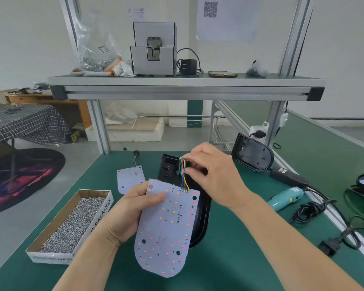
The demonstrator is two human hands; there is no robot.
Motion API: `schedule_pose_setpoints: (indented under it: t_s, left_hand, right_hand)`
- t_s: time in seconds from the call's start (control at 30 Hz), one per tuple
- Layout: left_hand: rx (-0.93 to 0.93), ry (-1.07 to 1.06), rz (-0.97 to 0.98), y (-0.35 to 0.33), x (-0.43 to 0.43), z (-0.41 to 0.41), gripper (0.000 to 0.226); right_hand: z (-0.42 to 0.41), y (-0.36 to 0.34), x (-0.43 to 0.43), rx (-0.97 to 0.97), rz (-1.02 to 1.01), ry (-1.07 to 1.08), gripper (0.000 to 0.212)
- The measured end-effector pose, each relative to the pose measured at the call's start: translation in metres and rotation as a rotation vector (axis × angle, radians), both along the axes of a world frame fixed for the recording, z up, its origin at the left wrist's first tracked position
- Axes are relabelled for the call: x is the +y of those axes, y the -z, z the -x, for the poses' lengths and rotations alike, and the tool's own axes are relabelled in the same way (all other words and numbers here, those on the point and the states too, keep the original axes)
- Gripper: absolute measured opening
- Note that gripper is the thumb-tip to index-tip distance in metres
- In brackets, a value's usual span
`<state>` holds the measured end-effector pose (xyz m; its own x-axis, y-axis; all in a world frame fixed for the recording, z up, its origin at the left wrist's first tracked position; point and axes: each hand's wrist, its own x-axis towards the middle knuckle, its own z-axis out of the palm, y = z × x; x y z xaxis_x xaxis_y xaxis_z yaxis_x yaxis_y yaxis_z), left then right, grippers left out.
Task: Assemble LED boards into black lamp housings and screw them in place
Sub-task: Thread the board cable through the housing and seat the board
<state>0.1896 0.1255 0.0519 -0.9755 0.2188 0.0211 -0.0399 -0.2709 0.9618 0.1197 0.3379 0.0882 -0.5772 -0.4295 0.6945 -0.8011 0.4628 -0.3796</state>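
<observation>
Nearest the camera, the left hand [130, 211] carries the LED board [166, 225] by its left edge. Its grip is clamped on the board, with the thumb lying across the top face and the fingers hidden beneath. The board is tilted, rounded end near, and overlaps the black housing [202, 217], which lies open side up on the green counter [229, 259]. It is not seated in the shell. Just beyond, the right hand [214, 175] reaches in from the right with a bent wrist. Its grip pinches the coloured wires [183, 175] that rise from the board's far edge, above the far end of the housing. This looks like an early stage: the leads seem still to need routing, the board has to be dropped in, and no screw appears to be fitted. To the left, the box of screws [72, 223] is full, and a second board [128, 179] lies flat past the left hand. Farther right, another housing [252, 152] leans against the frame, and the teal electric screwdriver [286, 198] lies unused.
</observation>
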Motion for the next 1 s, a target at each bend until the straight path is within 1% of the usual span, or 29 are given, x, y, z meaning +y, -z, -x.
schedule_pose_setpoints:
  t_s: [0.07,0.2,0.27,0.3,0.37,0.4,0.47,0.5,0.53,0.57,0.63,0.67,0.7,0.77,0.87,0.93,1.0]
  left_hand:
    - [0.002,-0.011,-0.008,0.000,0.000,-0.001,0.026]
    - [0.036,0.032,0.053,-0.002,0.002,-0.003,0.021]
    - [0.044,0.049,0.084,-0.003,0.002,-0.004,0.025]
    - [0.043,0.051,0.093,-0.003,0.002,-0.005,0.027]
    - [0.051,0.045,0.126,-0.003,0.001,-0.004,0.037]
    - [0.071,0.039,0.161,-0.004,0.001,-0.004,0.040]
    - [0.132,0.028,0.257,-0.007,0.001,-0.005,0.038]
    - [0.161,0.030,0.312,-0.009,0.001,-0.006,0.039]
    - [0.191,0.038,0.376,-0.011,0.002,-0.007,0.038]
    - [0.225,0.047,0.444,-0.012,0.004,-0.009,0.033]
    - [0.280,0.073,0.538,-0.014,0.011,-0.013,0.016]
    - [0.290,0.086,0.549,-0.015,0.014,-0.014,0.012]
    - [0.292,0.098,0.550,-0.015,0.016,-0.014,0.010]
    - [0.299,0.110,0.562,-0.014,0.016,-0.012,0.010]
    - [0.290,0.087,0.582,-0.015,0.015,-0.008,0.012]
    - [0.267,0.048,0.562,-0.016,0.014,-0.005,0.018]
    - [0.259,0.037,0.538,-0.017,0.012,-0.004,0.020]
  right_hand:
    - [0.000,0.007,0.000,0.046,-0.055,0.001,0.023]
    - [0.005,0.011,0.000,0.170,-0.125,0.056,0.005]
    - [0.009,0.010,0.001,0.199,-0.140,0.081,0.005]
    - [0.010,0.010,0.001,0.180,-0.147,0.078,0.006]
    - [0.008,0.012,0.001,0.077,-0.110,0.038,0.010]
    - [0.007,0.012,0.001,0.003,-0.073,0.016,0.014]
    - [0.005,0.012,0.003,-0.196,0.001,-0.028,0.027]
    - [0.006,0.009,0.004,-0.307,0.003,-0.035,0.034]
    - [0.008,0.007,0.006,-0.388,-0.037,-0.034,0.038]
    - [0.010,0.004,0.008,-0.416,-0.112,-0.032,0.035]
    - [0.012,0.000,0.006,-0.365,-0.263,-0.015,0.016]
    - [0.011,0.000,0.004,-0.331,-0.299,0.002,0.019]
    - [0.011,0.000,0.002,-0.298,-0.305,0.011,0.027]
    - [0.010,0.001,-0.001,-0.266,-0.269,0.033,0.034]
    - [0.011,0.006,-0.001,-0.236,-0.185,0.032,0.023]
    - [0.013,0.007,-0.001,-0.225,-0.143,0.010,0.022]
    - [0.014,0.006,0.002,-0.290,-0.134,-0.064,0.017]
